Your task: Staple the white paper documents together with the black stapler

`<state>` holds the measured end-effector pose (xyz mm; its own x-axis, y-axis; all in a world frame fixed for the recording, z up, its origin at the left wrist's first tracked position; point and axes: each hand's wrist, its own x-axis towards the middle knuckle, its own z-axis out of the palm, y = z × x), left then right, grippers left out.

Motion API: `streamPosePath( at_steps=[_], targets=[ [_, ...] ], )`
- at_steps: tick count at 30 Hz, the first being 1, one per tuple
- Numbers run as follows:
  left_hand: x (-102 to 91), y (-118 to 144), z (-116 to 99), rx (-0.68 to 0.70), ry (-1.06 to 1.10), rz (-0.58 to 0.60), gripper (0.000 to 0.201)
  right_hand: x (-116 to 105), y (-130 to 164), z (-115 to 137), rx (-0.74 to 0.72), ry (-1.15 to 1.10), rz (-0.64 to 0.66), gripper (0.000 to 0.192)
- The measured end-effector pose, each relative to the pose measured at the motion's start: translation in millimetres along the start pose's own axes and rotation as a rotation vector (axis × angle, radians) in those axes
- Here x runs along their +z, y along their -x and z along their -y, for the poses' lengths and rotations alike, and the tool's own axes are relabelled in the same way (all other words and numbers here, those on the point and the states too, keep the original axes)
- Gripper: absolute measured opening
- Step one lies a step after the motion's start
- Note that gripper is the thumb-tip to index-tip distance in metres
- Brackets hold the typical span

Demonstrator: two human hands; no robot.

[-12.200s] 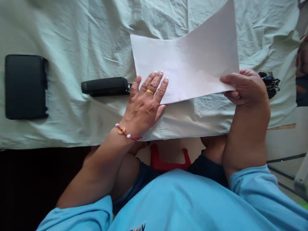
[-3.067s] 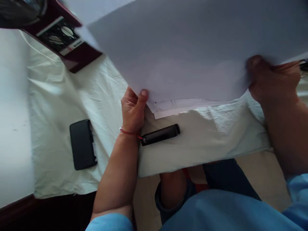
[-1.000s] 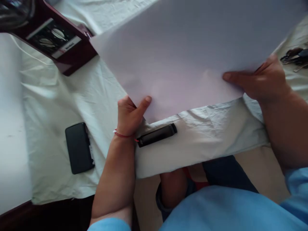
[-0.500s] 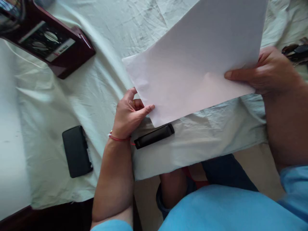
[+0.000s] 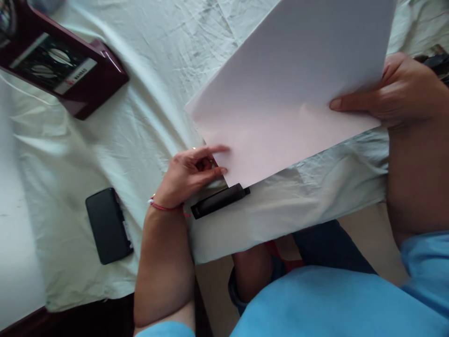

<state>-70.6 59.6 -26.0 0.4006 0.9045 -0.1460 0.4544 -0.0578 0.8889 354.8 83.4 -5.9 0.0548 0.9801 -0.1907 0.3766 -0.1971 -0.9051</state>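
A white stack of paper (image 5: 287,93), seemingly a few sheets, is held slanted above the cloth. My right hand (image 5: 403,93) grips its right edge, thumb flat on top and fingers hidden beneath. At the lower left corner, my left hand (image 5: 189,173) has thumb and index finger on the top face; its other fingers curl by the edge, partly hidden. Just below that corner lies a black stapler (image 5: 217,201) on the cloth, close to my left hand. A red thread bracelet (image 5: 164,206) circles my left wrist.
A pale green cloth (image 5: 150,103) covers the table. At the upper left stands a maroon appliance (image 5: 70,61) with two dials and a white cord. A black rectangular case (image 5: 108,227) lies at the left. Dark, partly hidden things (image 5: 437,61) sit at the right edge.
My left index finger has moved from beside the paper's edge onto its top face. The paper's left corner has shifted slightly right and down. My right hand keeps its grip.
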Motion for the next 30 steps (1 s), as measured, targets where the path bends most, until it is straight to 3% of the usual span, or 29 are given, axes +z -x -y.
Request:
streamPosePath(
  at_steps=[2,6,11,14,18,21,27,30],
  targets=[
    [-4.3,1.0,-5.6,0.032,-0.112,0.086,0.029,-2.5,-1.3,-2.0,-0.007,0.022,0.009,0.025],
    [-12.6,2.6,-11.9,0.05,-0.182,0.18,0.03,-1.0,-2.2,1.9,0.049,0.027,0.017,0.02],
    [-26.4,9.7,-23.2,0.029,-0.262,0.378,0.082,2.6,-0.9,9.3,0.129,0.027,0.036,0.02],
    [-30.3,13.4,-31.0,0.0,-0.342,0.486,0.096,2.5,0.2,10.1,0.143,0.007,0.064,0.021],
    [-27.5,13.0,-34.4,-0.01,-0.357,0.518,0.091,4.2,2.9,12.5,0.149,-0.007,0.077,0.021],
    [-25.1,11.1,-34.0,-0.014,-0.34,0.497,0.083,6.9,4.0,16.3,0.229,0.061,0.054,0.02],
    [-23.6,9.5,-35.5,-0.126,-0.32,0.453,0.067,9.3,5.1,19.9,0.256,0.045,0.044,0.019],
    [-23.9,7.9,-36.2,-0.097,-0.331,0.472,0.055,9.3,4.3,18.8,0.259,0.071,0.041,0.019]
  ],
)
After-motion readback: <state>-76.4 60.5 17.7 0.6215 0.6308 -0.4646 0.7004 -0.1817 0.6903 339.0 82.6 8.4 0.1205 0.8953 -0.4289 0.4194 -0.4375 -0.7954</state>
